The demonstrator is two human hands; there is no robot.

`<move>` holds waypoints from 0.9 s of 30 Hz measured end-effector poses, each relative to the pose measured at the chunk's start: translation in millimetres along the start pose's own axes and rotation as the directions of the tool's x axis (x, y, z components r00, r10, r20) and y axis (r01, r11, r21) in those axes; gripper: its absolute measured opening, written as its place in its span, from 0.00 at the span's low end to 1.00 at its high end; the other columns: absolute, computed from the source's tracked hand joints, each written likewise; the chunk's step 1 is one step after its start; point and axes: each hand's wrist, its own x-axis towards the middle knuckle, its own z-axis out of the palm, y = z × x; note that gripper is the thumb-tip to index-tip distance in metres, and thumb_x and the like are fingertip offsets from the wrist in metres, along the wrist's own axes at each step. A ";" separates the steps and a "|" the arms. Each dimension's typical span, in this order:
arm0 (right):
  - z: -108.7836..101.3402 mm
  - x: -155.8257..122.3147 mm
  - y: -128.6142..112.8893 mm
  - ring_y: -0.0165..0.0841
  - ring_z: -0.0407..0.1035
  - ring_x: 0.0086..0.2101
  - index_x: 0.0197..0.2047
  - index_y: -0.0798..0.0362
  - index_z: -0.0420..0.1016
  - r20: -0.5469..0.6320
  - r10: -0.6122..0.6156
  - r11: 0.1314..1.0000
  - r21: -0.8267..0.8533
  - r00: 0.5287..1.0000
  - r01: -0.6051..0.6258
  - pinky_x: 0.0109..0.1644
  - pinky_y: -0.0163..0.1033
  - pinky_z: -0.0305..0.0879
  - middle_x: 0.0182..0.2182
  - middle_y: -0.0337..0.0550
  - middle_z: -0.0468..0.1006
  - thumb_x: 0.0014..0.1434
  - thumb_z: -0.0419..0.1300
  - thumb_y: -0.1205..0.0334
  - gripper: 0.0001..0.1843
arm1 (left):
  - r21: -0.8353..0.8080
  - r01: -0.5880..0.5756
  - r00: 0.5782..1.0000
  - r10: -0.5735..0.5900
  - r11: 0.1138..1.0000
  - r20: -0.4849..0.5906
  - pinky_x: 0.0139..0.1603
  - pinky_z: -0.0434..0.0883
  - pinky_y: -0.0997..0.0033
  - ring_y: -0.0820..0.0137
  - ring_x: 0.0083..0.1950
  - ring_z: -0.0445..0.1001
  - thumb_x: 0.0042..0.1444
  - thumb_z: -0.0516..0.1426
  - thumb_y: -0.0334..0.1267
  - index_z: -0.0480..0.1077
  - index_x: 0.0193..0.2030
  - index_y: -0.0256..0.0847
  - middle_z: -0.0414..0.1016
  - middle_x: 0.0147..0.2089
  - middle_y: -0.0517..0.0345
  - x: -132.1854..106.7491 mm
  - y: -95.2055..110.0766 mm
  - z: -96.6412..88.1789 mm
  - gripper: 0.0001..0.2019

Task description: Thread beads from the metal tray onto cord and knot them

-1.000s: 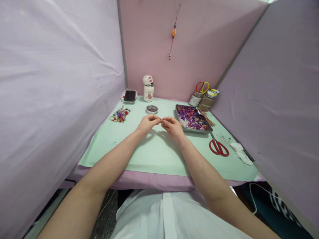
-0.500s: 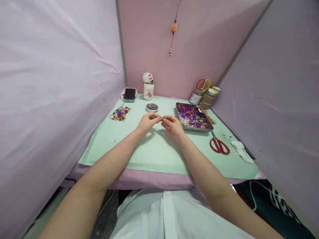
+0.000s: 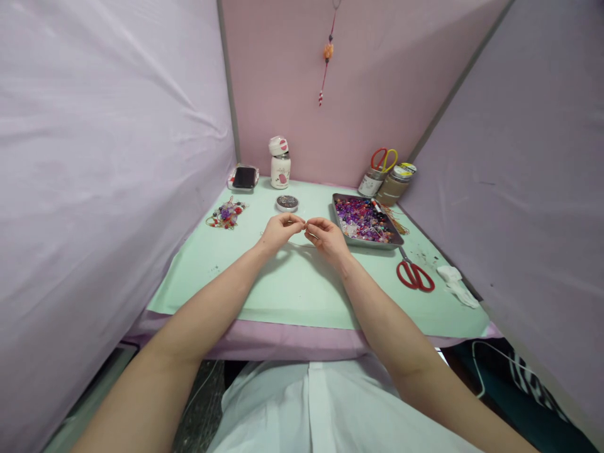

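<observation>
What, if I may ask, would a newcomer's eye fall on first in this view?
Probably the shallow grey metal tray of purple and mixed-colour beads, to the right of the bare right hand. Next, perhaps, the red-handled metal scissors by the tray's near right corner, and the red cord with an orange ornament hanging against the pink back wall.

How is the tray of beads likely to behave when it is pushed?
The tray will probably slide without bending, since its metallic walls look rigid. Its wide, low shape makes tipping unlikely. The beads, small and loosely heaped, may shift or roll if it is jolted.
</observation>
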 end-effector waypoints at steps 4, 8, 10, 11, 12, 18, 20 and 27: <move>-0.3 0.0 0.2 0.28 0.70 0.35 0.29 0.50 0.75 0.012 -0.008 1.000 0.002 1.000 0.008 0.49 0.40 0.66 0.29 0.36 0.77 0.38 0.72 0.60 0.13 | -0.006 0.006 1.000 -0.006 1.000 -0.007 0.45 0.69 0.65 0.70 0.37 0.72 0.42 0.62 0.39 0.73 0.28 0.36 0.76 0.35 0.54 -1.3 1.9 0.4 0.08; -0.2 0.2 0.9 0.28 0.70 0.35 0.29 0.50 0.75 0.006 -0.007 1.000 -0.004 1.000 0.007 0.49 0.40 0.65 0.30 0.36 0.77 0.38 0.72 0.60 0.13 | -0.012 0.015 1.000 -0.015 1.000 -0.016 0.44 0.69 0.66 0.71 0.36 0.72 0.42 0.62 0.38 0.72 0.27 0.36 0.76 0.34 0.54 -1.3 2.7 1.1 0.07; -0.1 0.3 1.2 0.28 0.70 0.35 0.29 0.50 0.75 0.004 -0.006 1.000 0.001 1.000 0.006 0.49 0.40 0.65 0.29 0.36 0.77 0.38 0.72 0.60 0.13 | -0.011 0.012 1.000 -0.012 1.000 -0.013 0.44 0.69 0.66 0.70 0.36 0.72 0.42 0.62 0.38 0.72 0.27 0.36 0.76 0.34 0.54 -1.1 2.6 1.3 0.07; -0.1 0.4 1.4 0.28 0.70 0.35 0.28 0.50 0.75 0.003 -0.007 1.000 0.002 1.000 0.007 0.49 0.40 0.65 0.29 0.36 0.77 0.38 0.72 0.60 0.13 | -0.011 0.010 1.000 -0.010 1.000 -0.012 0.44 0.69 0.66 0.70 0.37 0.72 0.42 0.62 0.38 0.72 0.27 0.36 0.76 0.34 0.54 -1.1 2.8 1.4 0.07; -0.1 0.5 1.5 0.27 0.70 0.34 0.28 0.50 0.75 0.004 -0.009 1.000 0.002 1.000 0.009 0.48 0.39 0.66 0.29 0.36 0.77 0.38 0.72 0.60 0.13 | -0.010 0.010 1.000 -0.010 1.000 -0.012 0.44 0.69 0.66 0.70 0.37 0.72 0.42 0.62 0.38 0.72 0.27 0.36 0.76 0.34 0.54 -1.3 3.1 1.5 0.07; -1.3 1.8 3.2 0.28 0.70 0.34 0.28 0.50 0.75 0.001 -0.026 0.999 -0.030 1.000 0.026 0.46 0.39 0.67 0.29 0.36 0.77 0.38 0.72 0.58 0.13 | 0.016 0.017 1.000 -0.017 1.000 -0.011 0.44 0.68 0.67 0.71 0.37 0.72 0.42 0.62 0.37 0.72 0.27 0.35 0.76 0.35 0.53 -3.2 6.3 1.8 0.07; -1.4 1.9 3.6 0.27 0.70 0.33 0.28 0.49 0.75 -0.003 -0.027 0.999 -0.031 1.000 0.027 0.46 0.38 0.67 0.29 0.35 0.77 0.38 0.72 0.59 0.13 | 0.023 0.015 1.000 -0.015 1.000 -0.006 0.44 0.68 0.67 0.71 0.37 0.72 0.42 0.62 0.37 0.72 0.27 0.35 0.76 0.35 0.54 -3.2 6.3 1.8 0.07; -0.2 0.3 3.4 0.26 0.69 0.32 0.28 0.49 0.76 -0.011 -0.034 0.997 -0.065 0.999 0.034 0.44 0.37 0.67 0.29 0.35 0.76 0.38 0.71 0.59 0.12 | 0.053 0.019 1.000 -0.019 0.998 -0.004 0.43 0.68 0.68 0.71 0.36 0.72 0.42 0.61 0.37 0.72 0.28 0.35 0.76 0.33 0.55 -2.3 4.8 1.6 0.07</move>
